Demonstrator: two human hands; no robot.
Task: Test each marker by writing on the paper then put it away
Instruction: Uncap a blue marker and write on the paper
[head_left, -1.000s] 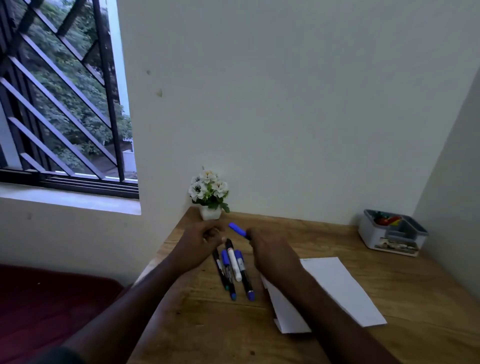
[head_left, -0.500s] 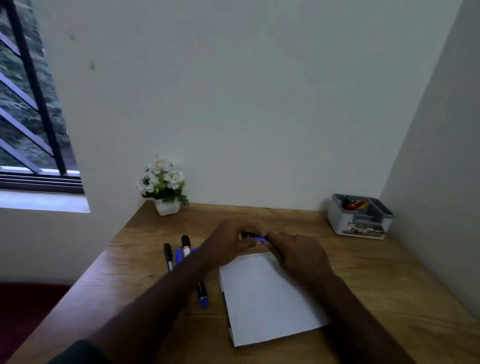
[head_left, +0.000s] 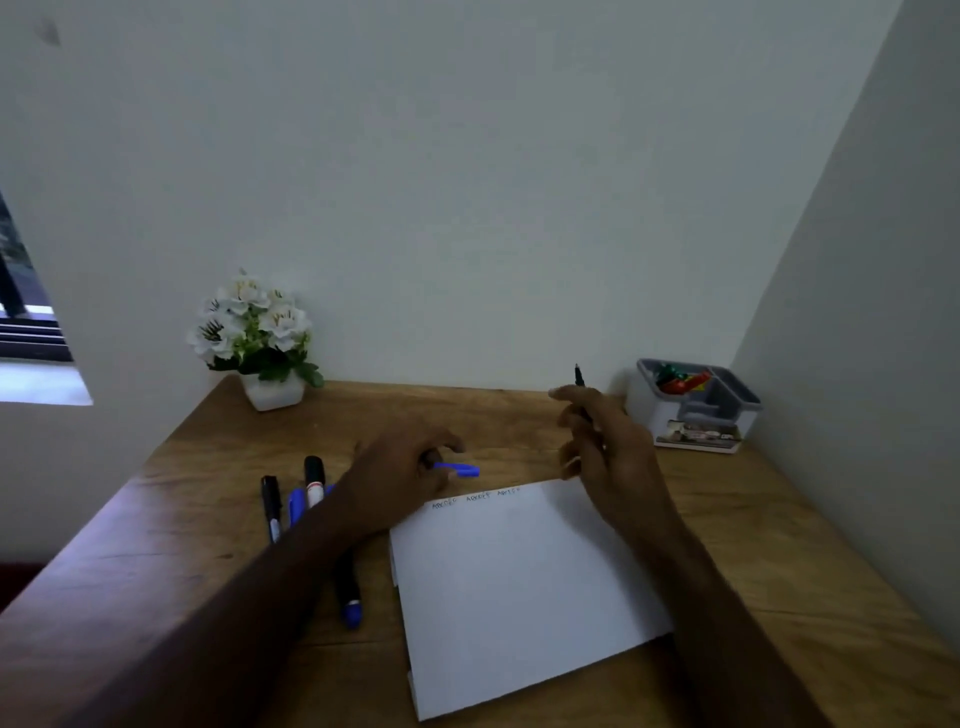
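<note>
While the left hand is pinching a blue marker cap just beyond the far edge of the paper, the right hand is gripping the uncapped marker, tip raised, above the paper's far right corner. Four more markers are lying left of the paper, partly under the left forearm. A grey organiser is sitting in the worktop's far right corner, with bare wood between it and the paper.

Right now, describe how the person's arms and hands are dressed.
Both forearms are bare up to the bottom edge of the picture; no sleeve shows in the head view. The left hand and right hand wear no gloves, and no watch or bracelet shows at either wrist. The picture is too dim to rule out rings.
</note>
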